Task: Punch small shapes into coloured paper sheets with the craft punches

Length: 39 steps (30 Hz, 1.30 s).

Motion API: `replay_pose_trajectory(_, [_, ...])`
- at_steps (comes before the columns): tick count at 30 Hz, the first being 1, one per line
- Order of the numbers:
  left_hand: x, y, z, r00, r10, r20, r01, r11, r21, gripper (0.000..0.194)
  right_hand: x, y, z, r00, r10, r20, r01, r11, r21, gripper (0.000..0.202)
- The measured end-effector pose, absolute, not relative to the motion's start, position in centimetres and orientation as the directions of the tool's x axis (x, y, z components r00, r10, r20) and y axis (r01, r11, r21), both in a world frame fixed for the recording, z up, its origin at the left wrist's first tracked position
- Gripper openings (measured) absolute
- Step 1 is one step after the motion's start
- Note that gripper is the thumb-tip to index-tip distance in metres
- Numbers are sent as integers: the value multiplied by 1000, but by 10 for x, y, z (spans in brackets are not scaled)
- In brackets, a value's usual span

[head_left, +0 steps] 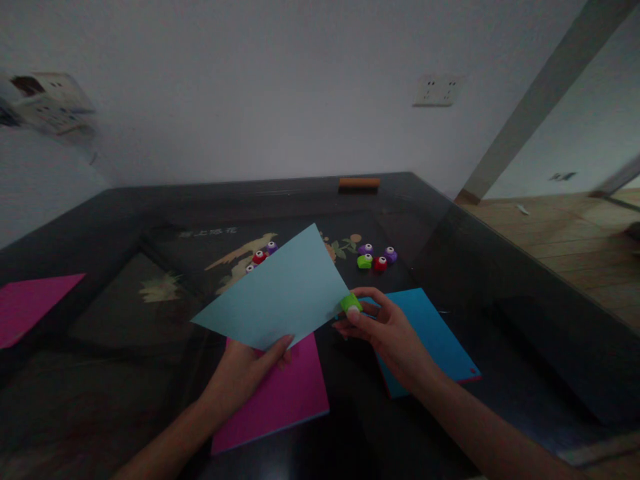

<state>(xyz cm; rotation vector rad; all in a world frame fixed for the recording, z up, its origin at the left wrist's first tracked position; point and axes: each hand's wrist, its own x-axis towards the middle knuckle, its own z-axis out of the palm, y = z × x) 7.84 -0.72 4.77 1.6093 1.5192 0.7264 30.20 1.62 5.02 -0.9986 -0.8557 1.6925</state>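
The left hand (240, 379) is gripping the pale-blue sheet (287, 287), its length slanting away rightward, while the right hand (393, 331) is pinching the green craft punch (351, 303) by its right corner.

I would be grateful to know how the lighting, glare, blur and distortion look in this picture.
Head view: dim overall, with a soft glare patch low on the dark tabletop; the wall sockets at upper left look smeared and stretched, probably wide-angle distortion; the pale blue sheet has fairly clear edges, with soft shading near its lower edge.
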Motion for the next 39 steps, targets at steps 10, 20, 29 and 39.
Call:
replay_pose_trajectory(10, [80,-8,50,127,986,-112,516,31,856,32,301,16,51,-192,952,-239,-380,-297,-876,40])
replay_pose_trajectory(20, [80,-9,51,133,985,-109,523,23,852,32,302,15,53,-205,951,-231,-379,-295,-877,36])
replay_pose_trajectory(29, [79,-10,49,130,989,-74,541,-8,841,30,301,16,53,-202,954,-223,-379,-286,-880,35])
replay_pose_trajectory(39, [79,-10,50,136,986,-92,545,3,838,32,302,15,53,-200,957,-208,-390,-272,-879,33])
